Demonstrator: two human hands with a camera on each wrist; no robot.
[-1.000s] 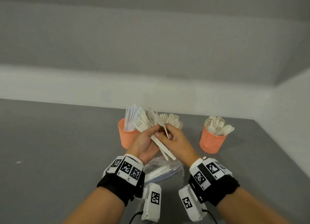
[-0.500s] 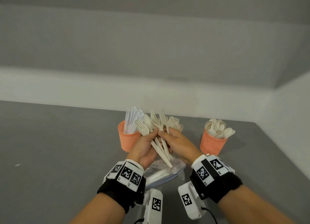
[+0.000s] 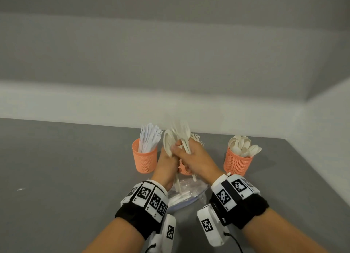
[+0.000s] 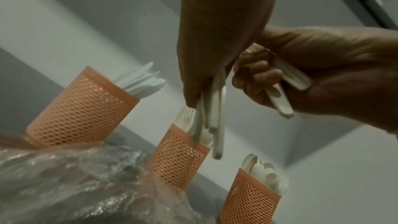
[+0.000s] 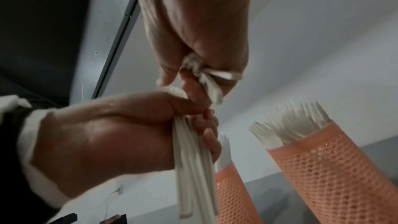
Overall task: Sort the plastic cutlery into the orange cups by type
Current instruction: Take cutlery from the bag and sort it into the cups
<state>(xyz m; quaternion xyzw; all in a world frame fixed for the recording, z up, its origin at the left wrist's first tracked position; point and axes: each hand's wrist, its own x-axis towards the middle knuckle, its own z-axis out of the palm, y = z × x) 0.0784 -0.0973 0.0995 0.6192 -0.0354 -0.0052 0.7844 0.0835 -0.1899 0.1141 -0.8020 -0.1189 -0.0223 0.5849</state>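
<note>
Three orange mesh cups stand in a row: knives in the left cup (image 3: 144, 158), forks in the middle cup (image 4: 178, 156), spoons in the right cup (image 3: 237, 162). Both hands meet above the middle cup, which they mostly hide in the head view. My left hand (image 3: 170, 154) grips a bundle of white cutlery (image 5: 193, 159), handles hanging down, a spoon bowl (image 3: 167, 143) sticking up. My right hand (image 3: 186, 150) has its fingers curled round a few pieces (image 4: 282, 94) of that bundle, fork heads (image 3: 182, 132) showing above it.
A crumpled clear plastic bag (image 3: 186, 194) with more white cutlery lies on the grey table (image 3: 66, 177) just in front of the cups, under my wrists. White walls close the table at the back and right.
The bundle has swung from slanting to nearly upright. My right hand has closed round a few pieces and both hands have risen slightly over the middle cup.
</note>
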